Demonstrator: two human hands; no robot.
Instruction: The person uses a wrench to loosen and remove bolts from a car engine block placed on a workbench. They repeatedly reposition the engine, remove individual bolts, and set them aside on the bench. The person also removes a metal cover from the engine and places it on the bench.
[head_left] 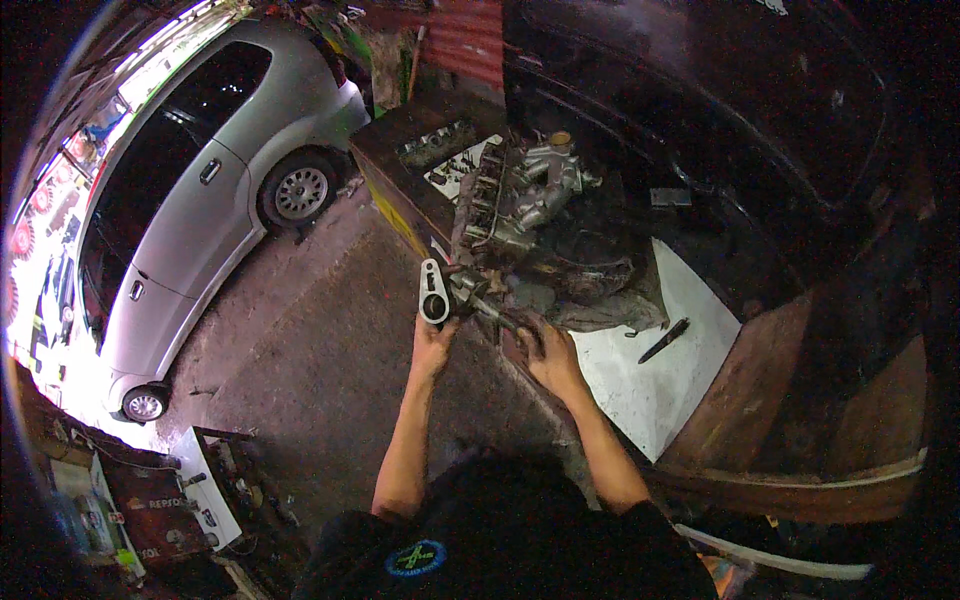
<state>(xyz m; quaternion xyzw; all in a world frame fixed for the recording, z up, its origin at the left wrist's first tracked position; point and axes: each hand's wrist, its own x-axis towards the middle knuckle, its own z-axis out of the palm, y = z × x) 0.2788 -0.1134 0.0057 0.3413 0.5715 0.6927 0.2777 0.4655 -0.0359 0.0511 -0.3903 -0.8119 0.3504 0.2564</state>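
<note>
My left hand (434, 345) is closed around a pale oblong part with a dark round opening (432, 292), held upright beside the workbench edge. Just right of it is a greasy grey metal piece (468, 288), whose exact kind I cannot make out. My right hand (548, 352) grips a metal rod-shaped piece (497, 314) that points toward the left hand; shadow hides where the two meet. Past both hands, a dirty engine assembly (545, 190) with silver pipes lies on the bench, a grey cloth (610, 308) at its near side.
A white sheet (640, 390) covers the bench at right, with a dark slim tool (664, 341) on it. A small metal engine part (436, 143) lies at the bench's far end. Left, a silver car (205, 190) stands on the concrete floor (300, 350). A dark vehicle body (720, 110) looms right.
</note>
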